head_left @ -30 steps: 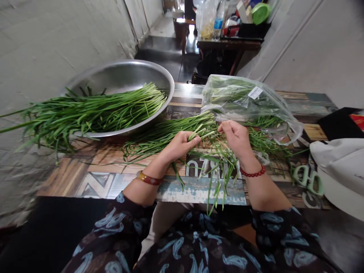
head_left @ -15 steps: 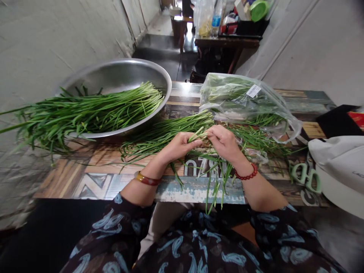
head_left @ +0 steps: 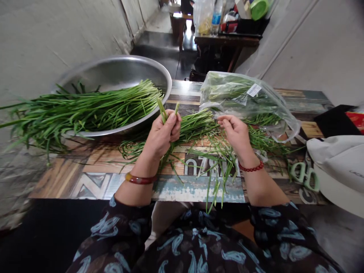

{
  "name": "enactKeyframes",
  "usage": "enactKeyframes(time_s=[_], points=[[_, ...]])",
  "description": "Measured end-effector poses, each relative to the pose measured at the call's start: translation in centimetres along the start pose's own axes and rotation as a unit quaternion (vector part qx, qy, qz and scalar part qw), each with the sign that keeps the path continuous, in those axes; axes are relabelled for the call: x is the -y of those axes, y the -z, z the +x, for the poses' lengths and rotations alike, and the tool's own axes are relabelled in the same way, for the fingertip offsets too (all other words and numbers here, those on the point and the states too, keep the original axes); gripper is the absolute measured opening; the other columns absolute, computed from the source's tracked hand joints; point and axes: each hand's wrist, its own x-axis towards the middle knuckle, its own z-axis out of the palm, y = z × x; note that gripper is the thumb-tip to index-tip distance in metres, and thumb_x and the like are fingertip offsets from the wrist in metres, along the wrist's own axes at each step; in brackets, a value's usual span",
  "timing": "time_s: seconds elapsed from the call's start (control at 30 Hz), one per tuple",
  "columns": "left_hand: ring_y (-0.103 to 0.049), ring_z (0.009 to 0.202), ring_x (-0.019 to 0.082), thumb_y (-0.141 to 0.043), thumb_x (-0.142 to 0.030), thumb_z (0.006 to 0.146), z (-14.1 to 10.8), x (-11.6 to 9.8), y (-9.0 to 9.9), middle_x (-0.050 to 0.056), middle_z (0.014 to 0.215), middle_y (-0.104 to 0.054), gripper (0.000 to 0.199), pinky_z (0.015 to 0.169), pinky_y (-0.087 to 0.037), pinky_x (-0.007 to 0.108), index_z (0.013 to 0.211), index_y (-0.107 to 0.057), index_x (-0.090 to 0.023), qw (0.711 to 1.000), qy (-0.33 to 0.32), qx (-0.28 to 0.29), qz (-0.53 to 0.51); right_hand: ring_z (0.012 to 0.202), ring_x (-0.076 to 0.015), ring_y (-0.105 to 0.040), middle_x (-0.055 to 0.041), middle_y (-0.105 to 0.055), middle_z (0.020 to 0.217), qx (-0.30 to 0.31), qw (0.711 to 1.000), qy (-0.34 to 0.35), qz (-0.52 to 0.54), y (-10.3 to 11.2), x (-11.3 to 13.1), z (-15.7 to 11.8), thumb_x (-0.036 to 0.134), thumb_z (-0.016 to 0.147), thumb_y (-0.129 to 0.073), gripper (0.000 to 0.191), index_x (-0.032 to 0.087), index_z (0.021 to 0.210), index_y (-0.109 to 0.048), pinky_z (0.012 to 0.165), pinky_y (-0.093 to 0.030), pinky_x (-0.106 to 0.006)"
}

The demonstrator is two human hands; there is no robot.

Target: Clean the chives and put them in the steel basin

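Observation:
My left hand (head_left: 165, 131) is closed round a few green chives (head_left: 162, 110), whose pale cut ends stick up above the thumb while the leaves hang below. Over the right part of the table, my right hand (head_left: 235, 132) has its fingertips pinched; whatever may be between them is too small to make out. A loose pile of chives (head_left: 199, 120) lies between and behind the hands. Trimmed scraps (head_left: 216, 182) are strewn in front, some hanging over the near edge. To the left, a large steel basin (head_left: 167, 85) holds a thick bundle of chives (head_left: 113, 108).
A clear plastic bag (head_left: 273, 98) with more chives lies at the back right. Green-handled scissors (head_left: 305, 176) and a white cap (head_left: 338, 163) are at the right end of the table (head_left: 96, 159). Beyond stands another table (head_left: 227, 40) with a bottle (head_left: 216, 21).
The hands were together over the pile and have moved apart. My left hand has gone left and up with the chives; my right has shifted slightly right.

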Motion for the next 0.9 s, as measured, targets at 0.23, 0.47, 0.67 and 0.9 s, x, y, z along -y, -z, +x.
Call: enactKeyframes(time_s=[0.23, 0.47, 0.67, 0.9], points=[[-0.051, 0.059, 0.009, -0.065, -0.048, 0.089, -0.6, -1.5, 1.0, -0.002, 0.066, -0.055, 0.028, 0.059, -0.045, 0.022, 0.087, -0.064, -0.02, 0.924, -0.201, -0.113, 0.305, 0.097, -0.0236, -0.068, -0.0076, -0.076, 0.1, 0.059, 0.979, 0.101, -0.165, 0.5, -2.0, 0.9, 0.026, 0.094, -0.049, 0.025, 0.021, 0.096, -0.074, 0.091, -0.05, -0.041], [-0.066, 0.081, 0.012, -0.05, -0.03, 0.098, -0.7, -0.8, 1.1, 0.004, 0.088, -0.071, 0.023, 0.077, -0.05, 0.025, 0.093, -0.069, -0.017, 0.801, -0.316, -0.188, 0.472, 0.111, -0.0284, -0.059, -0.0085, -0.071, 0.12, 0.213, 0.91, 0.187, -0.303, 0.0, -0.4, -0.2, 0.02, 0.094, -0.053, 0.03, 0.026, 0.115, -0.073, 0.096, -0.044, -0.047], [-0.057, 0.07, 0.01, -0.054, -0.03, 0.096, -0.2, 1.0, 0.9, 0.001, 0.076, -0.066, 0.022, 0.067, -0.044, 0.022, 0.085, -0.067, -0.017, 0.843, -0.244, -0.121, 0.463, 0.089, -0.0193, -0.068, -0.0051, -0.074, 0.093, 0.271, 0.929, 0.175, -0.183, 3.1, -0.3, 0.9, 0.013, 0.089, -0.049, 0.03, 0.022, 0.088, -0.078, 0.086, -0.05, -0.035], [-0.048, 0.062, 0.011, -0.052, -0.043, 0.096, -0.1, 1.4, -0.3, -0.001, 0.064, -0.055, 0.037, 0.061, -0.038, 0.023, 0.075, -0.066, -0.016, 0.904, -0.139, -0.101, 0.391, 0.092, -0.0221, -0.068, -0.0056, -0.076, 0.096, 0.162, 0.954, 0.132, -0.216, 4.1, -0.6, 1.4, 0.019, 0.088, -0.054, 0.024, 0.022, 0.093, -0.077, 0.087, -0.049, -0.037]])
